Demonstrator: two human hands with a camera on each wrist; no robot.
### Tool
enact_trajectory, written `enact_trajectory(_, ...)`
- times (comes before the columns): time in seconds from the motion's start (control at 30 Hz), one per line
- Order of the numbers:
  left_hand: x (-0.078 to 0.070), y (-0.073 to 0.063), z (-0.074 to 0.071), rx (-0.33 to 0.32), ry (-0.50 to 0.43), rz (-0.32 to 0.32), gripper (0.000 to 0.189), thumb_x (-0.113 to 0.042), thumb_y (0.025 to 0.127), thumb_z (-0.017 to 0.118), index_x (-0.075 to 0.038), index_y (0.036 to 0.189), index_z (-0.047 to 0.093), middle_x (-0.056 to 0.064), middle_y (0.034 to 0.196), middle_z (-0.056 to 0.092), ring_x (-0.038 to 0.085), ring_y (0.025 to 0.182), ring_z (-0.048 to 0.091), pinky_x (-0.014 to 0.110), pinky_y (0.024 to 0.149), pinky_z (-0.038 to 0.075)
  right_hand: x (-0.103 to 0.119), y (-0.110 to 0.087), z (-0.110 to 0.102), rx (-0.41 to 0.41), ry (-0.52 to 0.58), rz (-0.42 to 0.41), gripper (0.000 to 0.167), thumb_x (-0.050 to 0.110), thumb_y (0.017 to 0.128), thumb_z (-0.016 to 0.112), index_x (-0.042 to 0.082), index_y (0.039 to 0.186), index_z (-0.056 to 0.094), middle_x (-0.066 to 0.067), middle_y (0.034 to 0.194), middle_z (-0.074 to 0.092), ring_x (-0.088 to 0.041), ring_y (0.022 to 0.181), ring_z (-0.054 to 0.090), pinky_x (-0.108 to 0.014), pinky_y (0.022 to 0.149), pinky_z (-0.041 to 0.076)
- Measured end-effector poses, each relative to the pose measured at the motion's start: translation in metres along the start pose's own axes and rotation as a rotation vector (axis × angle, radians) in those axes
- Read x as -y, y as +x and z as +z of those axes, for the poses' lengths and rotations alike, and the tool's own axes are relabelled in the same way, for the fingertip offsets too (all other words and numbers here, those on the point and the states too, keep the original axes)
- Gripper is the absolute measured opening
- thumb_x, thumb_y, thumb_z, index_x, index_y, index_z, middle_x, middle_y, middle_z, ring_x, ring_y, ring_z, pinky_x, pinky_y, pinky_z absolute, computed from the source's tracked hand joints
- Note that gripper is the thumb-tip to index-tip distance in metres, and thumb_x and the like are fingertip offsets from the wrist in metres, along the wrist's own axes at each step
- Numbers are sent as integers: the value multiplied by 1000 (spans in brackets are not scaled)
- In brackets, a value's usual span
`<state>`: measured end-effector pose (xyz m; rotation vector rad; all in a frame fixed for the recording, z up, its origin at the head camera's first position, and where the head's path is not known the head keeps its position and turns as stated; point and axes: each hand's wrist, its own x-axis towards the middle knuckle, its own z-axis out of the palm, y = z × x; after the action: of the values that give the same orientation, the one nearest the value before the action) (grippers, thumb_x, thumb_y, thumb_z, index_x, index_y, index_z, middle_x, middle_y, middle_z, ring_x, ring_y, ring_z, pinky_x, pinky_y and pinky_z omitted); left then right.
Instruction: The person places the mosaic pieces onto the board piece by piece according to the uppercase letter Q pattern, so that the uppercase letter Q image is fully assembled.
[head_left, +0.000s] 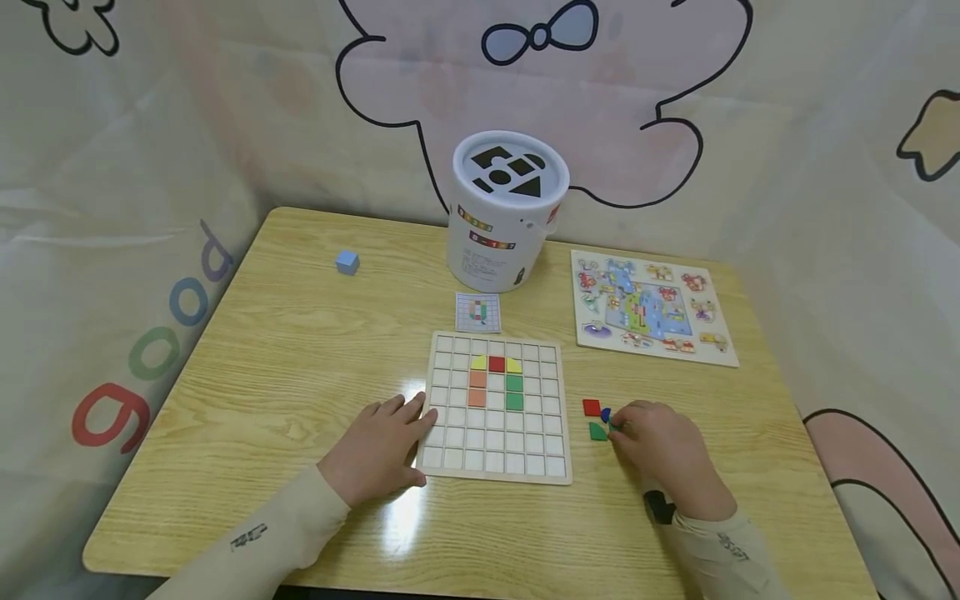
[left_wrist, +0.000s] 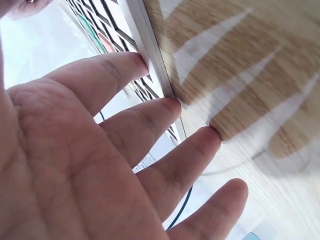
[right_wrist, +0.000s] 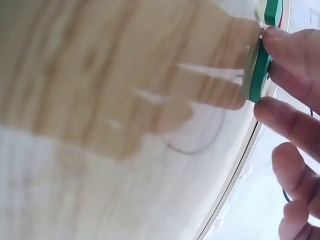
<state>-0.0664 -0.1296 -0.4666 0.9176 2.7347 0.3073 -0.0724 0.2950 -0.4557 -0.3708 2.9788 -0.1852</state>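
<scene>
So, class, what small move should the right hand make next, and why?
Probably lift the green tile towards the grid board: the right hand pinches it, the left hand touches the board's edge, and the tile arch there is open at the bottom.

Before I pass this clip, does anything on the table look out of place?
Perhaps the light-blue cube: it sits alone, outside and left of the white shape-sorter bucket. Nothing looks spilled or damaged.

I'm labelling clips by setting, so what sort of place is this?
Probably a children's play or learning corner, though the room beyond isn't shown: a cartoon-printed backdrop surrounds the table, which holds a bucket with shape holes in its lid and a picture puzzle.
</scene>
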Motion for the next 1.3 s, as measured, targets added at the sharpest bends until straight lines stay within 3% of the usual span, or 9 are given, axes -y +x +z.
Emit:
enact_trajectory(0.2,0,0,2,-1,10,4,90,-55,83,88,-7,153,59,19,159,51,45,139,53,59,109,48,-1,0,1,16,-30,-25,13,19,86,90,15,97,82,-2,103,79,-26,86,73,-46,68,61)
enact_trajectory(0.57,0,0,3,-6,32,13,90,-58,83,87,-7,152,59,19,159,52,43,138,54,58,107,49,-3,-8,1,91,-16,19,14,25,86,90,20,98,84,3,97,78,-21,87,74,-44,72,61)
enact_trajectory(0.93,0,-1,0,-15,37,22,90,-57,83,87,-6,151,60,20,157,53,43,136,55,59,106,49,-8,-10,5,85,24,-28,11,17,86,87,19,96,82,2,101,78,-19,88,73,-44,72,61)
enact_trajectory(1.1,0,-1,1,-12,34,20,90,-57,82,87,-6,151,60,20,157,52,44,137,55,60,107,49,10,-1,-2,38,50,-74,7,16,87,85,18,91,80,4,95,77,-16,83,70,-40,70,59)
enact_trajectory(1.3,0,1,-1,-9,30,9,91,-57,83,87,-6,152,59,19,158,52,44,137,54,60,108,48,52,22,-7,-8,78,-239,11,18,86,87,18,90,78,5,95,76,-16,86,70,-39,73,59)
